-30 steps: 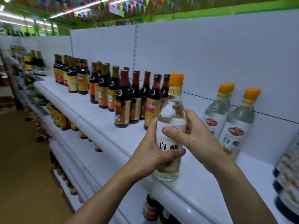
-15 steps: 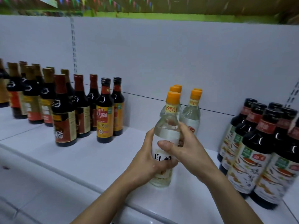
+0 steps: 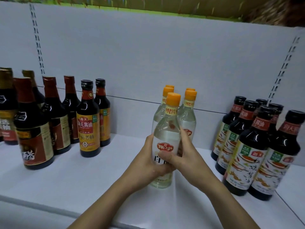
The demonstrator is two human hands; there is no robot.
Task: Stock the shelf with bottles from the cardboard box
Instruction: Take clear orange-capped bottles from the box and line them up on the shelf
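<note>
On a white store shelf (image 3: 82, 187), between dark sauce bottles (image 3: 89, 123), the left hand (image 3: 148, 161) and right hand (image 3: 189, 160) wrap their grip round the labelled middle of a clear orange-capped bottle (image 3: 165, 133), upright just before its matching row (image 3: 188, 119), and probably heavy, slick and breakable.

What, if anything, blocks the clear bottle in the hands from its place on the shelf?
Nothing visible. The left hand and right hand hold the clear bottle just before the orange-capped bottles, over bare shelf; dark bottles stand apart on both sides.
</note>
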